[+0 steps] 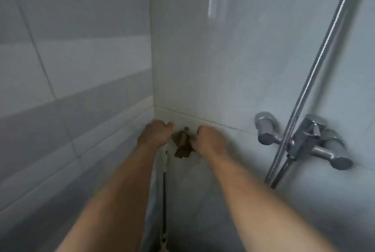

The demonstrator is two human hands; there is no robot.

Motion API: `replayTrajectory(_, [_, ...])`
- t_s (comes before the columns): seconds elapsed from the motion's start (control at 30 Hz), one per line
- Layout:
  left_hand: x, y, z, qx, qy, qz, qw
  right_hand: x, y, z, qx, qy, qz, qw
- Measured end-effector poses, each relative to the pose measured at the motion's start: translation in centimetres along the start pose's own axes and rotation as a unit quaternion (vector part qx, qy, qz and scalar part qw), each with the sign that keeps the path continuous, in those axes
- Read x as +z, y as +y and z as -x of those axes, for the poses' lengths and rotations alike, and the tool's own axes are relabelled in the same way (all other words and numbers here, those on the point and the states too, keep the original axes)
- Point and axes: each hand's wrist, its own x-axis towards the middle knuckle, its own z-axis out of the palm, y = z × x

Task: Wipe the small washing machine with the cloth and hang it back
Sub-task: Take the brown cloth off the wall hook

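Observation:
A small brown cloth hangs bunched against the tiled wall, just under a dark wall hook. My left hand is closed at the cloth's upper left corner. My right hand is closed at its upper right edge. Both hands are raised to the wall on either side of the hook, and the cloth droops between them. The washing machine is out of view. The picture is blurred, so the exact finger grip is unclear.
A chrome shower mixer tap sticks out of the wall at the right, with a metal shower hose running up from it. A thin dark pole stands in the wall corner below my hands. Grey tiled walls meet at the corner.

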Motion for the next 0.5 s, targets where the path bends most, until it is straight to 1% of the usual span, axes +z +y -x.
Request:
replayTrajectory(0.03, [1.6, -1.3, -0.5, -0.019, -0.041, 0.046, 0.998, 1.2, 0.2, 0.2, -0.001, 0.005, -0.004, 1.0])
replayTrajectory(0.07, [3.2, -2.5, -1.2, -0.036, -0.064, 0.088, 0.993, 2.8, 0.6, -0.2, -0.006, 0.028, -0.018, 0.999])
replayTrajectory(0.13, [6.5, -4.9, -1.8, -0.056, -0.095, 0.16, 0.981, 5.9, 1.3, -0.1, -0.01, 0.063, -0.052, 0.997])
replayTrajectory(0.17, [7.8, -5.6, -2.1, -0.055, -0.097, 0.208, 0.972, 7.0, 1.5, -0.2, -0.012, 0.082, -0.079, 0.993])
replayTrajectory(0.27, [9.0, -5.2, -2.2, -0.109, -0.111, 0.375, 0.914, 8.7, 1.4, -0.5, -0.029, 0.116, -0.209, 0.971])
replayTrajectory(0.3, [9.2, -5.2, -2.3, -0.118, -0.119, 0.41, 0.897, 8.8, 1.2, -0.5, -0.03, 0.126, -0.249, 0.96])
replayTrajectory(0.37, [9.1, -4.8, -1.9, -0.121, -0.13, 0.442, 0.879, 8.1, 0.6, -0.1, -0.023, 0.152, -0.317, 0.936])
replayTrajectory(0.43, [8.4, -4.3, -1.3, -0.109, -0.131, 0.455, 0.874, 6.7, 0.0, 0.5, -0.004, 0.152, -0.405, 0.901])
replayTrajectory(0.5, [8.1, -4.1, -0.5, -0.095, -0.136, 0.45, 0.878, 5.7, 0.2, 1.4, 0.028, 0.117, -0.508, 0.853])
